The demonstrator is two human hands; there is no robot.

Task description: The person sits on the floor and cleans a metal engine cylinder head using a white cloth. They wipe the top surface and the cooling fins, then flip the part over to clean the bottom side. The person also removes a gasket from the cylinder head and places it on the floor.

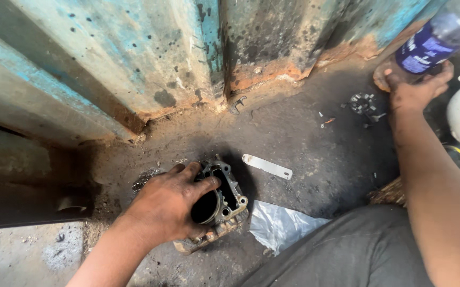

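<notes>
While the metal engine cylinder block (220, 206) rests on the dirty concrete floor (315, 154), it is gripped from above by the left hand (169, 204), whose fingers (204, 186) are curled over its top edge beside the round dark bore. Just right of the block, a crumpled piece of clear plastic (280, 223) is seen lying on the floor, and slightly beyond the block a flat white strip (267, 166) is laid at a slant. Behind the block, a corroded blue-green metal panel (150, 58) with rusted lower edges is stood against the ground. Far to the right of the block, the right hand (416, 87) is closed around the lower end of a plastic bottle with a blue label (434, 40), which is held tilted. Between the block and that hand, a small dark metal part (364, 104) is found on the floor. A grey trouser leg (347, 250) is seen right of the block, near the plastic.
</notes>
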